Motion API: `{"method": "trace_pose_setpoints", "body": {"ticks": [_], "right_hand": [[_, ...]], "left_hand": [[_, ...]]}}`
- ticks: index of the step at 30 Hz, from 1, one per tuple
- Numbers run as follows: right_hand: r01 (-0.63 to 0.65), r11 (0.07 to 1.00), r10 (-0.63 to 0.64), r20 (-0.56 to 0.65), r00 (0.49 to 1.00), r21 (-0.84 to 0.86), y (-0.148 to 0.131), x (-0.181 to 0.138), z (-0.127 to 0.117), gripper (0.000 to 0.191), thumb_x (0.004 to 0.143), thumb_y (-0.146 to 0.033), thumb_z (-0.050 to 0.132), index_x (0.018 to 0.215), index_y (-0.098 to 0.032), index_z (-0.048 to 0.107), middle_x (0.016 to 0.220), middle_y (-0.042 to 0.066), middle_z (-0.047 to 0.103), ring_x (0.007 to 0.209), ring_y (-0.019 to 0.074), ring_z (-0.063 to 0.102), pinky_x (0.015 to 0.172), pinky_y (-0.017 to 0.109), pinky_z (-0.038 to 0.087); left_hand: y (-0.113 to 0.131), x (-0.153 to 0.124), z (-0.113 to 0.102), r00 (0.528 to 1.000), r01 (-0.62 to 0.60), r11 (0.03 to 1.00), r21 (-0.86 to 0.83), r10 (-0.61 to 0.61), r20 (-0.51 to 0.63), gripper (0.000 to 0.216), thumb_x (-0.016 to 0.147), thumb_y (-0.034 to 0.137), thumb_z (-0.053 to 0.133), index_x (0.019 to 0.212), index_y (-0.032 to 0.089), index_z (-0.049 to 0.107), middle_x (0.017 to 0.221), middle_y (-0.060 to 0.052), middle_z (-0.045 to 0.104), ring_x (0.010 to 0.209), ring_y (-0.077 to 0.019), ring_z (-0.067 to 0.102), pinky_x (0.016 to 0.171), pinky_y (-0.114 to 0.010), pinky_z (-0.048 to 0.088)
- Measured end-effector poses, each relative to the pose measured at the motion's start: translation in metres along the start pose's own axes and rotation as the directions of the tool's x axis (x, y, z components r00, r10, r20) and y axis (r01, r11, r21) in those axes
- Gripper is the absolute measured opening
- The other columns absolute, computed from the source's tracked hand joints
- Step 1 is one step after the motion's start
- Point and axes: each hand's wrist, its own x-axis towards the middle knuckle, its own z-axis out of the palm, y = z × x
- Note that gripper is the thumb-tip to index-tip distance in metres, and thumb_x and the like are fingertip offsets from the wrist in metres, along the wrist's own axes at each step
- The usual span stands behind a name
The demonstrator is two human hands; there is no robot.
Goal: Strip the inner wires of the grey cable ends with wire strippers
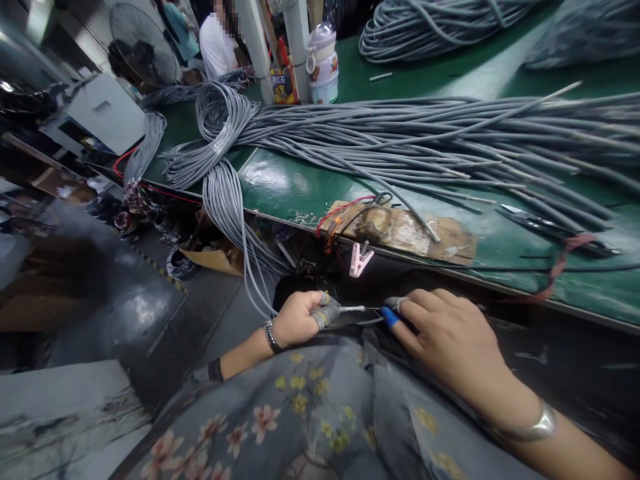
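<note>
Low in front of my lap, my left hand (300,319) is closed around a grey cable, its fingertips wrapped in grey tape. The pale end of that cable (354,309) sticks out to the right, with thin strands reaching toward my other hand. My right hand (447,333) pinches those fine strands between thumb and forefinger; blue covers the thumb tip and grey tape the finger. Just beyond, a pink clip (360,260) hangs at the bench edge by a wooden board (450,240) with a brownish lump on it.
Many grey cables (350,130) stretch across the green bench (280,180), and a coiled part droops over its edge. Pliers-like cutters (555,230) lie at the right. A cup (323,67) stands by a post. Behind are a fan (143,47) and people (217,43).
</note>
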Motion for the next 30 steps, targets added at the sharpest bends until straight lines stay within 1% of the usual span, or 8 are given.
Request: {"method": "trace_pose_setpoints", "body": {"ticks": [6, 12, 15, 18, 21, 25, 27, 30], "right_hand": [[-0.010, 1.000, 0.009, 0.035, 0.999, 0.023, 0.000, 0.001, 0.003, 0.035, 0.092, -0.031, 0.040, 0.064, -0.020, 0.059, 0.060, 0.005, 0.052, 0.061, 0.0190, 0.041, 0.059, 0.032, 0.026], [-0.032, 0.961, 0.013, 0.073, 0.997, 0.276, -0.002, 0.001, 0.011, 0.029, 0.090, -0.028, 0.042, 0.066, -0.020, 0.055, 0.064, 0.005, 0.054, 0.059, 0.0176, 0.045, 0.058, 0.031, 0.034], [-0.166, 0.870, 0.094, 0.173, 0.980, 0.464, -0.004, 0.000, 0.014, 0.023, 0.088, -0.028, 0.044, 0.068, -0.021, 0.054, 0.066, 0.004, 0.057, 0.062, 0.0178, 0.050, 0.059, 0.030, 0.041], [-0.307, 0.711, 0.148, 0.293, 0.945, 0.632, -0.006, -0.002, 0.017, 0.024, 0.089, -0.032, 0.043, 0.071, -0.022, 0.056, 0.069, 0.004, 0.061, 0.066, 0.0188, 0.056, 0.061, 0.031, 0.047], [-0.338, 0.616, 0.147, 0.318, 0.937, 0.711, -0.007, -0.002, 0.016, 0.028, 0.092, -0.035, 0.040, 0.075, -0.022, 0.058, 0.072, 0.004, 0.063, 0.067, 0.0188, 0.058, 0.063, 0.031, 0.049], [-0.085, 0.768, 0.037, 0.089, 0.995, 0.635, -0.007, -0.001, 0.007, 0.025, 0.091, -0.027, 0.042, 0.072, -0.022, 0.058, 0.071, 0.005, 0.061, 0.066, 0.0185, 0.054, 0.062, 0.031, 0.046], [0.022, 0.825, -0.025, -0.003, 1.000, 0.564, -0.007, -0.002, 0.006, 0.021, 0.087, -0.019, 0.042, 0.075, -0.021, 0.058, 0.075, 0.007, 0.063, 0.067, 0.0185, 0.053, 0.062, 0.031, 0.046], [-0.047, 0.869, 0.061, -0.011, 0.998, 0.492, -0.006, -0.004, 0.011, 0.021, 0.083, -0.014, 0.040, 0.076, -0.022, 0.058, 0.076, 0.007, 0.063, 0.068, 0.0189, 0.055, 0.063, 0.032, 0.047]], "left_hand": [[0.010, 0.001, -0.002, 0.999, 0.032, 0.999, -0.042, -0.031, 0.027, 0.030, 0.078, 0.038, 0.063, 0.080, 0.008, 0.067, 0.066, -0.003, 0.061, 0.057, -0.0083, 0.050, 0.057, -0.019, 0.040], [0.016, 0.001, -0.003, 0.999, 0.020, 1.000, 0.015, -0.021, 0.040, 0.029, 0.077, 0.037, 0.063, 0.079, 0.009, 0.067, 0.067, -0.003, 0.061, 0.060, -0.0091, 0.050, 0.059, -0.019, 0.041], [0.020, 0.000, -0.005, 0.999, 0.020, 0.995, 0.101, -0.024, 0.047, 0.029, 0.078, 0.037, 0.064, 0.080, 0.009, 0.068, 0.066, -0.002, 0.062, 0.058, -0.0088, 0.050, 0.057, -0.019, 0.040], [0.024, 0.000, -0.008, 0.997, 0.007, 0.983, 0.186, -0.020, 0.071, 0.028, 0.079, 0.037, 0.063, 0.080, 0.010, 0.070, 0.065, -0.001, 0.064, 0.058, -0.0085, 0.051, 0.057, -0.018, 0.039], [0.027, 0.001, -0.010, 0.996, -0.005, 0.964, 0.266, -0.019, 0.085, 0.026, 0.081, 0.036, 0.062, 0.083, 0.012, 0.072, 0.067, -0.001, 0.067, 0.060, -0.0088, 0.054, 0.058, -0.017, 0.039], [0.029, 0.003, -0.010, 0.999, -0.011, 0.945, 0.325, -0.007, 0.053, 0.023, 0.080, 0.032, 0.061, 0.084, 0.014, 0.073, 0.070, 0.000, 0.068, 0.063, -0.0096, 0.057, 0.060, -0.017, 0.041], [0.029, 0.004, -0.009, 1.000, -0.008, 0.947, 0.322, -0.002, 0.031, 0.023, 0.080, 0.031, 0.060, 0.083, 0.013, 0.073, 0.070, -0.001, 0.068, 0.063, -0.0098, 0.056, 0.061, -0.017, 0.041], [0.028, 0.005, -0.006, 0.997, -0.017, 0.968, 0.251, -0.001, 0.072, 0.025, 0.081, 0.032, 0.059, 0.082, 0.010, 0.071, 0.069, -0.002, 0.067, 0.062, -0.0098, 0.055, 0.061, -0.018, 0.042]]}}
